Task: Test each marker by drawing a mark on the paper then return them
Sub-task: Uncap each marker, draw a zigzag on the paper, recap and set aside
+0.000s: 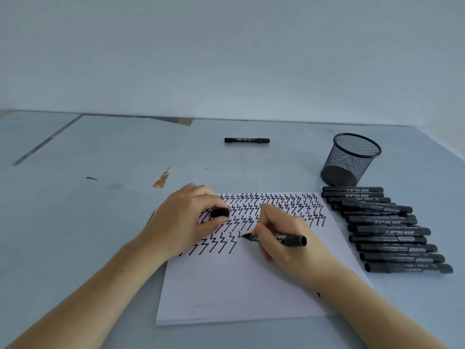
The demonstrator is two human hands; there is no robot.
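Note:
A white sheet of paper [234, 285] lies in front of me, its upper half filled with rows of black zigzag marks. My right hand [284, 238] grips an uncapped black marker [289, 239] with the tip touching the paper at the end of the lowest row. My left hand [183, 222] rests on the sheet's left side and pinches the black cap [219, 212]. Several capped black markers [387, 227] lie in a row to the right of the paper. A single black marker [247, 140] lies apart at the far middle of the table.
An empty black mesh pen cup [351, 159] stands at the back right, just behind the row of markers. Torn brown patches [161, 179] show on the pale table covering to the left. A wall closes the table's far edge.

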